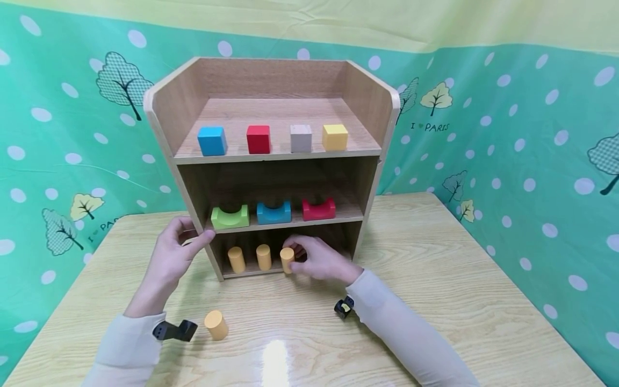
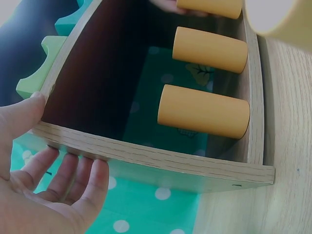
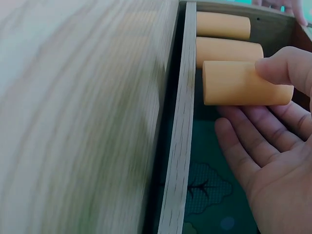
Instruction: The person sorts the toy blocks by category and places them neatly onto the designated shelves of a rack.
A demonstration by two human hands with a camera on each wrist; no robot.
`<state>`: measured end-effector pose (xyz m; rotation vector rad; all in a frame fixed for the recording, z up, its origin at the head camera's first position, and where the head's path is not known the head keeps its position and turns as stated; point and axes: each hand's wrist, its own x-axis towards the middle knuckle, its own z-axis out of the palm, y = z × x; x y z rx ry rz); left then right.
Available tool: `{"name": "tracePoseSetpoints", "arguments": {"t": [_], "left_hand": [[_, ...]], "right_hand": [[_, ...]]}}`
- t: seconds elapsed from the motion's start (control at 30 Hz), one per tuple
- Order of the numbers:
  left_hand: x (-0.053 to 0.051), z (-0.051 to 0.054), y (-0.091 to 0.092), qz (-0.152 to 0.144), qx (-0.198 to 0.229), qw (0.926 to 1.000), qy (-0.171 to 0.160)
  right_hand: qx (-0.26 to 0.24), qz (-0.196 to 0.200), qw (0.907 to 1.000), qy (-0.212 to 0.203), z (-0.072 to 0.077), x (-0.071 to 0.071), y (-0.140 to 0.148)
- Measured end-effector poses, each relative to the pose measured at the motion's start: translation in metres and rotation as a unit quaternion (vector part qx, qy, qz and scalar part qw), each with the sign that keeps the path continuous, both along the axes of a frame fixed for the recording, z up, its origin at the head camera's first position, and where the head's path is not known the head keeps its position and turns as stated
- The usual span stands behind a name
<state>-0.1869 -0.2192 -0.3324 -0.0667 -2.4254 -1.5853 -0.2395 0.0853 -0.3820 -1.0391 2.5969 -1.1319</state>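
Note:
My right hand pinches an orange wooden cylinder between thumb and fingers at the front of the lowest compartment of a small wooden shelf. In the right wrist view, the thumb lies across the held cylinder's upper part and the fingers are behind it. Two like cylinders stand upright to its left, a middle one and a left one. My left hand holds the shelf's left side panel, thumb at the front edge and fingers against the outer face.
Another orange cylinder stands on the table near my left wrist. Green, blue and red curved blocks line the middle shelf. On top stand blue, red, white and yellow cubes.

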Motion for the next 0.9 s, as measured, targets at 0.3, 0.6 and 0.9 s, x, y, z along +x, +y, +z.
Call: {"name": "tracePoseSetpoints", "arguments": {"t": [0.3, 0.6, 0.9], "left_hand": [[0.001, 0.001, 0.001, 0.001, -0.003, 1.0, 0.002], [0.001, 0.0, 0.001, 0.001, -0.002, 1.0, 0.003], [-0.001, -0.001, -0.001, 0.002, -0.005, 1.0, 0.003]], "right_hand": [[0.013, -0.026, 0.9996, 0.0, -0.001, -0.008, 0.007], [0.013, -0.038, 0.9992, -0.006, -0.004, -0.013, 0.009], [0.009, -0.039, 0.999, -0.019, -0.006, -0.015, 0.009]]}}
